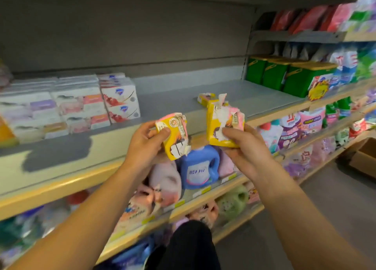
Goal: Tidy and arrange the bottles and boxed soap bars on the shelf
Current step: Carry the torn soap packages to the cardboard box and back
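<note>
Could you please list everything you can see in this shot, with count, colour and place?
yellow soap boxes in hand: two, yellow with torn pink-and-white labels, one in each hand, in front of the grey shelf.
yellow soap box on shelf: one, yellow, lying alone mid-shelf behind the right hand.
white soap boxes: many, exact count unclear, white with red, pink or purple panels, stacked at the shelf's left.
grey shelf: one, grey top, yellow front edge.
green boxes: three visible, green with tan lids, right end of the shelf.
blue jug: one, blue, shelf below, among pink jugs.
cardboard box: one, brown, on the floor at right.
left hand: grips one box.
right hand: grips the other.
</note>
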Demonstrator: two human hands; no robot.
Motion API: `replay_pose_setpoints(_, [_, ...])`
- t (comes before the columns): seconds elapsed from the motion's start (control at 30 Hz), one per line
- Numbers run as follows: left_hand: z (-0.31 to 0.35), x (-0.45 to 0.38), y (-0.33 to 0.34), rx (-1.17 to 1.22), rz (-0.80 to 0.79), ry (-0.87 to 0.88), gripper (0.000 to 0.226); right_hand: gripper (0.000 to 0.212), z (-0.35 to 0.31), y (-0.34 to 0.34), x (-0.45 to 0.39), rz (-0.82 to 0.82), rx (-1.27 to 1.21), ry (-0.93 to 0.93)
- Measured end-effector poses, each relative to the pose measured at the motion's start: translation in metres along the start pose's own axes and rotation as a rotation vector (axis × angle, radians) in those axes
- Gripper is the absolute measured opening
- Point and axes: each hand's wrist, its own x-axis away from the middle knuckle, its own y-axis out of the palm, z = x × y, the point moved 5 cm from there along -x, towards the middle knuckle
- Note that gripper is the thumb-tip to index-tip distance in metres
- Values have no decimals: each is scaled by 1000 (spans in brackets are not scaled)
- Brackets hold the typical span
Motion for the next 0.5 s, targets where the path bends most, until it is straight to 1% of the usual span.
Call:
replay_pose_setpoints(0.1, [0, 61, -31, 20, 26, -47, 15, 23, 37, 4, 53, -60, -59, 75])
replay_pose_setpoints(0.17, [-7, 99, -56, 70, 71, -84, 13, 20, 64, 4, 86, -52, -47, 123])
replay_pose_setpoints(0.23, [-18, 132, -83, 121, 127, -131, 12, 23, 90, 3, 114, -33, -42, 161])
replay_pose_setpoints(0.3, [-34, 160, -108, 132, 173, -187, 17, 31, 116, 5, 138, -38, -44, 206])
replay_pose_setpoints(0.4, [-59, 195, -142, 131, 220, -250, 34, 42, 154, 4, 169, -61, -70, 303])
replay_pose_setpoints(0.43, [-68, 206, -152, 125, 241, -275, 32, 42, 167, 2, 179, -61, -66, 347])
replay_pose_setpoints(0.5, [-86, 225, -172, 128, 281, -326, 20, 37, 193, -3, 197, -45, -54, 450])
